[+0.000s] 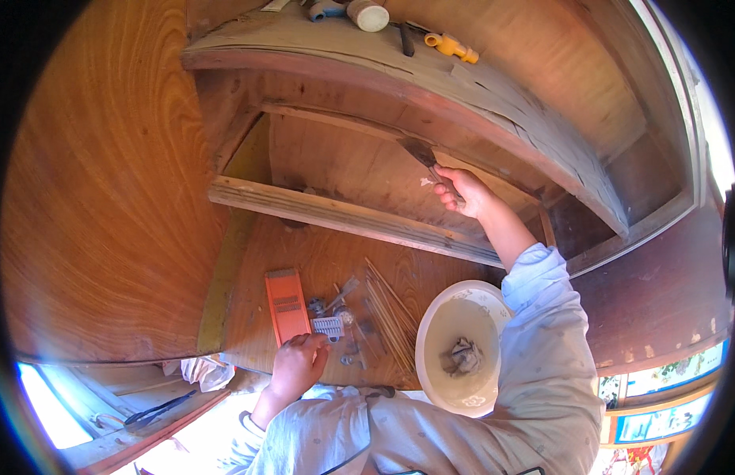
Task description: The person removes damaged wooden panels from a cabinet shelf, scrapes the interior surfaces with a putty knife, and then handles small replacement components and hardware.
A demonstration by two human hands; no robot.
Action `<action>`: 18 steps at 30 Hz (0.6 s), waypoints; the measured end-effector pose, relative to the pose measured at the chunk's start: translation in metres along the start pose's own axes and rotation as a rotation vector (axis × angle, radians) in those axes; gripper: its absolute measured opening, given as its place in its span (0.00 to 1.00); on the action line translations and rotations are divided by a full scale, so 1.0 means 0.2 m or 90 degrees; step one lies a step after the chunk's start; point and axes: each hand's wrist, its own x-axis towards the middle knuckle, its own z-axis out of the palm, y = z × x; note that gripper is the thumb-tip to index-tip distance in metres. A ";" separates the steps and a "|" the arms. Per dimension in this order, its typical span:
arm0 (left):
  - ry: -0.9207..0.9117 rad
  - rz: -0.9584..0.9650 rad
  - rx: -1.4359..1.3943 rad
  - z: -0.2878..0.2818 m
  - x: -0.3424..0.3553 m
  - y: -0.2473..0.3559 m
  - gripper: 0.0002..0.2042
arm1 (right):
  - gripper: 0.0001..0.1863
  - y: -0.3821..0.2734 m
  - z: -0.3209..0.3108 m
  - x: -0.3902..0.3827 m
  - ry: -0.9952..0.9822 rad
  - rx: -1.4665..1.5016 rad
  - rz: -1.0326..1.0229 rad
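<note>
The right hand (462, 192) clasps the putty knife (420, 152); its blade projects beyond the fingers, long axis toward half past ten, at a wooden batten (336, 117). Left hand (298, 366): bent fingers, grip unclear, at the orange grater's (286, 299) six-o'clock end.

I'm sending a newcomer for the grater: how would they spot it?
On the wooden board, look left of the white basin, past thin sticks. There lies the grater, a flat, slotted slab. Its orange colour sets it apart from the pale grid beside it.
</note>
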 end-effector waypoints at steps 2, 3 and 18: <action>0.007 -0.002 0.004 -0.01 0.00 -0.01 0.07 | 0.13 0.01 0.01 -0.03 0.027 -0.081 -0.039; 0.010 -0.003 0.010 -0.01 0.00 -0.01 0.07 | 0.13 0.02 0.02 -0.04 0.065 -0.173 -0.105; 0.021 -0.021 0.017 0.00 0.00 -0.03 0.05 | 0.09 -0.05 0.18 0.11 -0.049 0.089 -0.010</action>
